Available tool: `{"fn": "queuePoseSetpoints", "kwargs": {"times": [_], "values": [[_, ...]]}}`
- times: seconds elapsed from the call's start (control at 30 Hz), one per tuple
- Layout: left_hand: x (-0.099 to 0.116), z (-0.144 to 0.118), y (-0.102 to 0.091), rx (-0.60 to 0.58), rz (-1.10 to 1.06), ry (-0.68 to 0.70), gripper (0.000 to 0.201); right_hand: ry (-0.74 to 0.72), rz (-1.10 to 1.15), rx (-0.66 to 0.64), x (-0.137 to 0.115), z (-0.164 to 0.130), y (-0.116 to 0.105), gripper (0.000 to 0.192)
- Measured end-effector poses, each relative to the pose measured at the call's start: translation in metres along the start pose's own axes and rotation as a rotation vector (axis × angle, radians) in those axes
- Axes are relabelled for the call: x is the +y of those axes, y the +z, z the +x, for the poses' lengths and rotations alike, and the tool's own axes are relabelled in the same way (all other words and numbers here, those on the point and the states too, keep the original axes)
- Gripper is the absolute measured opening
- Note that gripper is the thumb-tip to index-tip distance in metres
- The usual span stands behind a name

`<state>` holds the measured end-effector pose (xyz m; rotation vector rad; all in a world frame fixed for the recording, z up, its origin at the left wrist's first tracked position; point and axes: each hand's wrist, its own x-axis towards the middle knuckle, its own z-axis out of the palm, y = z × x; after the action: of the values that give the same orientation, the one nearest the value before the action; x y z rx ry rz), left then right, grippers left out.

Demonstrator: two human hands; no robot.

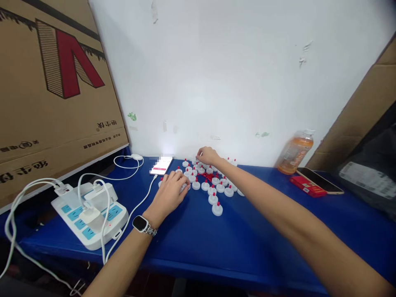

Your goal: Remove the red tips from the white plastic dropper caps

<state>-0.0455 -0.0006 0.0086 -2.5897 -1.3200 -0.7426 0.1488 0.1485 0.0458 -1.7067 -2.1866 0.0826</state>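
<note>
Many white round caps with red pointed tips, like nozzle caps [217, 209], are spread over the blue table. My left hand [170, 190], with a watch on its wrist, rests low among them at the left, its fingers curled and thumb closed on a white cap [184, 187]. Behind the group, close to the wall, my right hand [209, 156] is bent down with thumb and fingertips pinched together; whatever is between them is too small to make out. Loose small red tips [208, 176] lie in a pile amid the caps. My right forearm hides some caps.
A lit phone [162, 165] on a charging cable lies left of the caps. The white power strip [89, 218] and its cords fill the left side. At right are an orange drink bottle [296, 152], a red box [307, 186] and another phone [321, 181]. Cardboard [55, 95] stands at left.
</note>
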Motion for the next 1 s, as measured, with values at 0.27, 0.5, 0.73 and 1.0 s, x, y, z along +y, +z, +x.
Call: {"fn": "queuePoseSetpoints", "kwargs": {"times": [0.27, 0.5, 0.73, 1.0], "values": [[0.000, 0.000, 0.000, 0.021, -0.032, -0.016, 0.014, -0.018, 0.011, -0.021, -0.019, 0.014, 0.007, 0.009], [0.013, 0.003, -0.001, 0.288, -0.086, -0.081, 0.039, -0.243, 0.509, 0.070, -0.033, -0.075, -0.032, 0.024], [0.013, 0.001, -0.001, 0.147, -0.059, -0.066, 0.026, -0.259, 0.608, -0.009, -0.016, -0.102, -0.034, 0.028], [0.010, 0.000, 0.000, 0.123, -0.032, -0.074, 0.023, -0.284, -0.024, -0.211, -0.013, -0.063, -0.006, 0.006]]}}
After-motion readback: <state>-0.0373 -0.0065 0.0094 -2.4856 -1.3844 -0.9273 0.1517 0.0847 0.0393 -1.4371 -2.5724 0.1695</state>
